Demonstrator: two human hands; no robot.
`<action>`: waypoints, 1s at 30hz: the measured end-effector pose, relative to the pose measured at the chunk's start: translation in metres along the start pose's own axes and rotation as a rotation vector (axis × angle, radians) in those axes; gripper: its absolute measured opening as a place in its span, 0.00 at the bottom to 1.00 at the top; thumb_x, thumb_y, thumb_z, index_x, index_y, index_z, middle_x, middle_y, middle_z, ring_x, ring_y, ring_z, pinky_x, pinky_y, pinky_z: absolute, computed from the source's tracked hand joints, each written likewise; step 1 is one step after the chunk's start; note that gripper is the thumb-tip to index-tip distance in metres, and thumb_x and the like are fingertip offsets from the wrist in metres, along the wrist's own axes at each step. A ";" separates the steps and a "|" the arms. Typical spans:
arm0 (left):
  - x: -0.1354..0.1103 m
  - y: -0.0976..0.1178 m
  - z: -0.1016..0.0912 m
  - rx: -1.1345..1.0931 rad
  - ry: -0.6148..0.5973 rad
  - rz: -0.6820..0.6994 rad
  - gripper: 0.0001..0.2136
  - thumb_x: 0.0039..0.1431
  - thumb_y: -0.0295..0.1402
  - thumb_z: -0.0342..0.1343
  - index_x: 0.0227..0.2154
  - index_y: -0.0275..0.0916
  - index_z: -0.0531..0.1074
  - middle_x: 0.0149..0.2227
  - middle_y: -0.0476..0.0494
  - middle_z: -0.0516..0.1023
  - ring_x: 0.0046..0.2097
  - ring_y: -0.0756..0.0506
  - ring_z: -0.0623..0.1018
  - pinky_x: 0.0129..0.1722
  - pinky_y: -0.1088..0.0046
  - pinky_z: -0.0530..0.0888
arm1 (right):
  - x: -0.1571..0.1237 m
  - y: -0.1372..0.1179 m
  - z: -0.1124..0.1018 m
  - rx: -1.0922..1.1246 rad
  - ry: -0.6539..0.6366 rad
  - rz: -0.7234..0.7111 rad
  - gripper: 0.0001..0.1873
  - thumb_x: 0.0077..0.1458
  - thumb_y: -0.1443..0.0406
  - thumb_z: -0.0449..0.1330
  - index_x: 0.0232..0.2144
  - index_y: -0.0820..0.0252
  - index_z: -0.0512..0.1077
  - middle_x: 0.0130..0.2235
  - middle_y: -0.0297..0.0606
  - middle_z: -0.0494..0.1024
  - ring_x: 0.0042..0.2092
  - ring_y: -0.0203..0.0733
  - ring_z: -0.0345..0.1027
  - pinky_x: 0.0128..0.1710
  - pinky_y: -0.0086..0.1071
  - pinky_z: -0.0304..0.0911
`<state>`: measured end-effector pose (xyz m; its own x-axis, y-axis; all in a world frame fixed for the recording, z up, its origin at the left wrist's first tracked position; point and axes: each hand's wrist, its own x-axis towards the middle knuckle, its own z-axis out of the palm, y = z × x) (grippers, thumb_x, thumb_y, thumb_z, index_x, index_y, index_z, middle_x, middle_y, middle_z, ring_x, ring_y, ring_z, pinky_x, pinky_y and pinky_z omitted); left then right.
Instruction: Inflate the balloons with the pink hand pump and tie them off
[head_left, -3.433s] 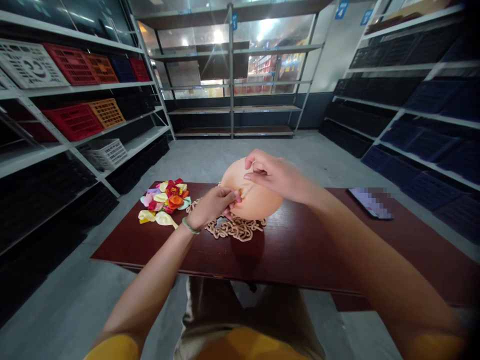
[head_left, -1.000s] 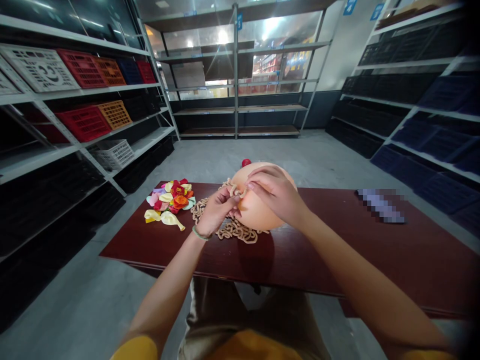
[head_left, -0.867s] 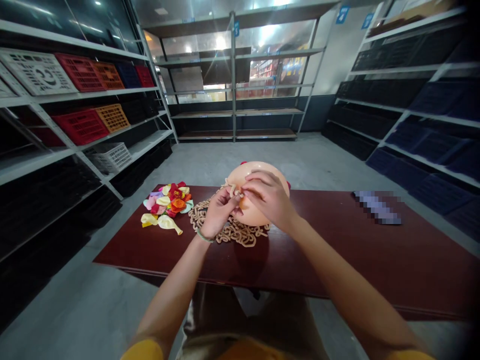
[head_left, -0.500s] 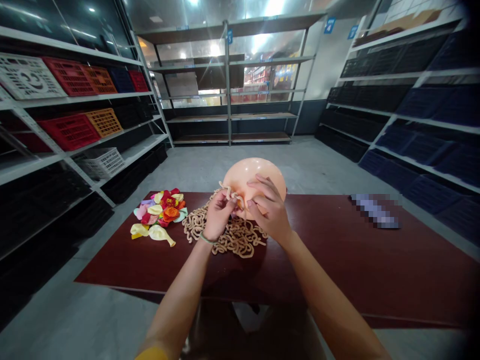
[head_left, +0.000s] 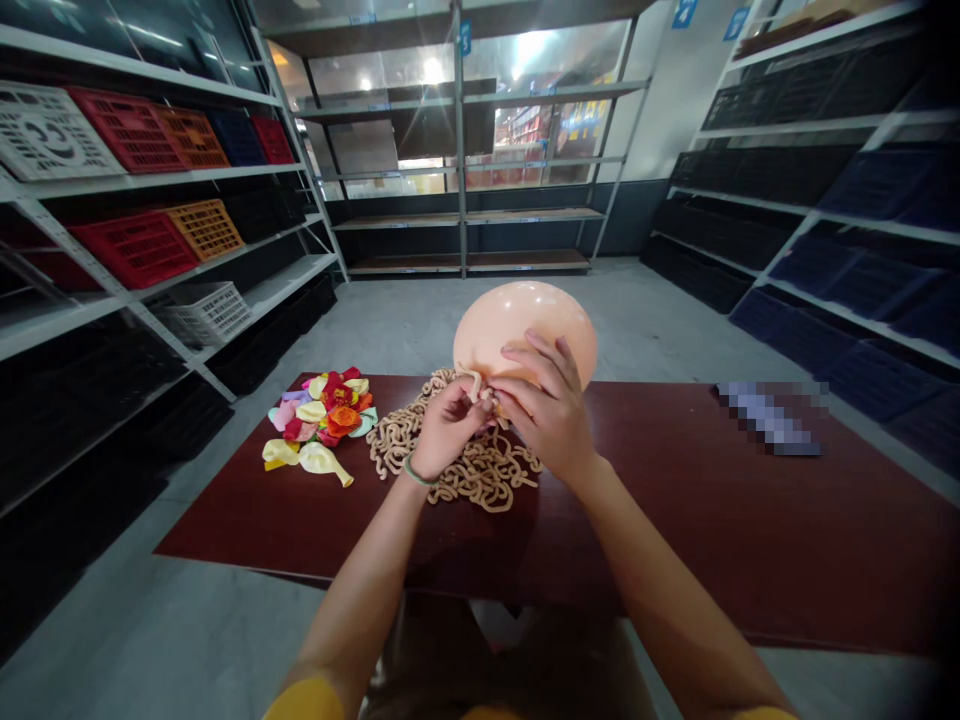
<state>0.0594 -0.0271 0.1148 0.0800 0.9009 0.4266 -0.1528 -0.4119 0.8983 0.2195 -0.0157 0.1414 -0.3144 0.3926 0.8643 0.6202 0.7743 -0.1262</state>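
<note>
An inflated peach balloon (head_left: pixel 517 320) rests above the far edge of the table, its neck end turned toward me. My left hand (head_left: pixel 452 430) is closed, pinching a piece of beige cord (head_left: pixel 474 383) near the neck. On the other side my right hand (head_left: pixel 551 410) has thumb and forefinger together at the balloon's neck, while its other fingers lie along the balloon's side. Fingers partly hide the neck and the cord there. Under both hands a tangled heap of the same beige cord (head_left: pixel 480 480) spreads over the table.
Uninflated balloons (head_left: pixel 330 410) in several colours lie left of the cord on the dark red table (head_left: pixel 675 520). A pixelated flat item (head_left: pixel 769 418) is at the table's right. Shelves with crates (head_left: pixel 135 245) stand left, with more racks (head_left: pixel 461 215) behind and right.
The balloon sits slightly higher and farther right in view. My right fingers have drawn in to its neck, closer to my left hand. The camera view has tilted down a little.
</note>
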 end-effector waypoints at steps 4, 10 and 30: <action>-0.005 0.009 0.004 0.049 0.018 0.024 0.11 0.55 0.39 0.62 0.29 0.40 0.66 0.27 0.51 0.70 0.28 0.52 0.71 0.29 0.75 0.72 | 0.001 -0.004 -0.005 -0.001 -0.020 -0.006 0.07 0.58 0.68 0.58 0.34 0.49 0.72 0.51 0.32 0.76 0.64 0.48 0.59 0.67 0.56 0.47; -0.009 0.012 0.014 0.043 0.126 0.047 0.09 0.57 0.38 0.59 0.30 0.41 0.65 0.26 0.54 0.70 0.22 0.54 0.68 0.24 0.77 0.68 | 0.001 -0.014 -0.009 -0.051 -0.011 0.023 0.06 0.56 0.68 0.56 0.31 0.49 0.68 0.46 0.33 0.77 0.60 0.48 0.63 0.66 0.54 0.51; -0.036 0.020 0.020 -0.071 0.231 0.265 0.10 0.61 0.36 0.59 0.32 0.41 0.63 0.30 0.52 0.74 0.23 0.55 0.73 0.23 0.78 0.72 | 0.006 -0.045 -0.042 0.176 0.022 0.035 0.07 0.60 0.68 0.56 0.38 0.51 0.72 0.42 0.37 0.76 0.52 0.46 0.68 0.61 0.50 0.58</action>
<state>0.0736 -0.0708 0.1193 -0.1951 0.7747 0.6015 -0.2068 -0.6319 0.7469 0.2198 -0.0688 0.1727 -0.2775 0.4112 0.8683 0.4943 0.8361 -0.2380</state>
